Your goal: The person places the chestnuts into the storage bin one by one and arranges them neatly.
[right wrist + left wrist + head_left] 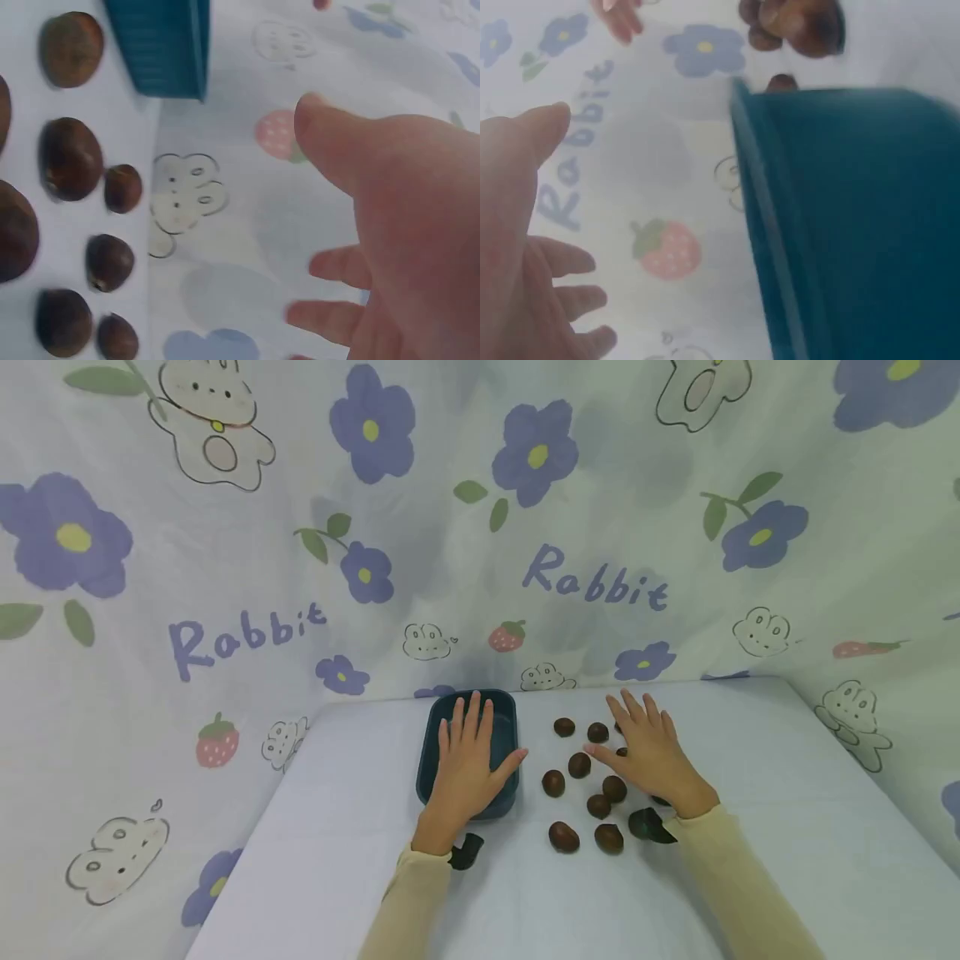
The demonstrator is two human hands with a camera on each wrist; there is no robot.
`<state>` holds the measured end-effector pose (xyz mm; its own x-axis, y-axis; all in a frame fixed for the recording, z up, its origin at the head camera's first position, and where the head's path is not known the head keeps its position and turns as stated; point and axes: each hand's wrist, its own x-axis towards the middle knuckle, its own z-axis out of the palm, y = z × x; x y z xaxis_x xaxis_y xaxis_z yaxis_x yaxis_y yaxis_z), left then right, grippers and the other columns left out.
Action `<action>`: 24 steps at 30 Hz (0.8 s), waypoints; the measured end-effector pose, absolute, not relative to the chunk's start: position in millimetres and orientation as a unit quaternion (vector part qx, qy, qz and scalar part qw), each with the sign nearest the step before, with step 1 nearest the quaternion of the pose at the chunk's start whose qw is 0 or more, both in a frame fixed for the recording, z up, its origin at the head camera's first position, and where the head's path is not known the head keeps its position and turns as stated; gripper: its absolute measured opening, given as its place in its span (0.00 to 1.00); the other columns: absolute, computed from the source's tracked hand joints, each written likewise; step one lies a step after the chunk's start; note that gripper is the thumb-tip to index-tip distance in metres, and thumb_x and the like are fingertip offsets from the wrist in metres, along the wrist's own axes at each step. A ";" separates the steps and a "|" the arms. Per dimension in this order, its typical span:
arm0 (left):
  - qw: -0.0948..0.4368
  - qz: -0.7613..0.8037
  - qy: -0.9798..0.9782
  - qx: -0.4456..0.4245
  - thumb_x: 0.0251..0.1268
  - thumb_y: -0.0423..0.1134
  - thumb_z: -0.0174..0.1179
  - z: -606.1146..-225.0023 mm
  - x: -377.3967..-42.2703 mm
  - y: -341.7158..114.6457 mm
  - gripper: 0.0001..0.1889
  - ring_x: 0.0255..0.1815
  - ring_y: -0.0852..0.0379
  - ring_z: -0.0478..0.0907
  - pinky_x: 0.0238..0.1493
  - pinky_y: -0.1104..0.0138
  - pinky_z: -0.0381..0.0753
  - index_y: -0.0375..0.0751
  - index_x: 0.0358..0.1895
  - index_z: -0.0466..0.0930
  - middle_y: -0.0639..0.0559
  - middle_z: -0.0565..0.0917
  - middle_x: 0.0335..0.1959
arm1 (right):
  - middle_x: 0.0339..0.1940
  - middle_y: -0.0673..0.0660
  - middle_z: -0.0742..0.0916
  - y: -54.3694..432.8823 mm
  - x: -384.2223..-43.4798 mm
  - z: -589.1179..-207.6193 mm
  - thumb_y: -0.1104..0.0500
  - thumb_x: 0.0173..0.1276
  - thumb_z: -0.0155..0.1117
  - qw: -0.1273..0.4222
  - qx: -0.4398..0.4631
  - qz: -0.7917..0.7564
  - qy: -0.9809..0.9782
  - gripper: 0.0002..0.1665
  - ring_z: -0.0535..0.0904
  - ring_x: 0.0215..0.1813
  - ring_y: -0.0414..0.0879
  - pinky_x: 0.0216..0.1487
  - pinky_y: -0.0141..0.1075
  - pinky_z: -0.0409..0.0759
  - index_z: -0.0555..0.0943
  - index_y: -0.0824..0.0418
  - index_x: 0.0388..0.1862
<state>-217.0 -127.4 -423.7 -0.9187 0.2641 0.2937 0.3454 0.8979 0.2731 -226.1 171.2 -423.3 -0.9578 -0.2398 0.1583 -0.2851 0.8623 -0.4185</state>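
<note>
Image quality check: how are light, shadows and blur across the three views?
Head: even, diffuse light, faint soft shadows on the white table, printed backdrop legible; left wrist: blurriest, teal tray rim smeared at its upper-left corner, backdrop hazy and low-contrast; right wrist: chestnuts fairly clear, right hand slightly soft, backdrop pale.

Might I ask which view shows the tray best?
The head view: it frames the whole tray, though the left hand blocks some. The left wrist view crops it; the right wrist view shows only part.
</note>
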 end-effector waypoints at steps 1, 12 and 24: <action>0.127 -0.173 -0.963 -0.160 0.73 0.70 0.51 -421.4 -216.2 -130.0 0.50 0.89 0.39 0.37 0.84 0.35 0.44 0.41 0.85 0.47 0.43 0.42 0.88 | 0.83 0.74 0.60 174.7 -226.0 -421.5 0.32 0.74 0.60 0.060 0.144 0.234 -0.960 0.55 0.50 0.83 0.78 0.78 0.75 0.48 0.58 0.67 0.82; 0.118 -0.283 -0.945 -0.117 0.70 0.66 0.60 -425.0 -203.1 -183.3 0.50 0.88 0.37 0.42 0.83 0.34 0.45 0.42 0.84 0.50 0.43 0.47 0.87 | 0.76 0.73 0.72 209.8 -217.6 -410.5 0.44 0.79 0.61 0.081 0.138 0.343 -0.926 0.40 0.66 0.77 0.71 0.73 0.67 0.69 0.68 0.70 0.76; 0.066 -0.330 -0.941 -0.037 0.64 0.69 0.64 -458.6 -197.5 -220.5 0.55 0.87 0.38 0.43 0.79 0.32 0.53 0.49 0.85 0.45 0.44 0.44 0.87 | 0.71 0.73 0.76 231.0 -218.0 -413.9 0.50 0.78 0.62 0.109 0.117 0.345 -0.925 0.36 0.75 0.67 0.69 0.64 0.67 0.75 0.69 0.70 0.75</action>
<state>-197.5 -220.5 -458.6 -0.9885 0.0251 0.1493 0.1128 0.7795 0.6162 -218.0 231.0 -413.9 -0.9487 -0.1422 0.2823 -0.2922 0.7348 -0.6121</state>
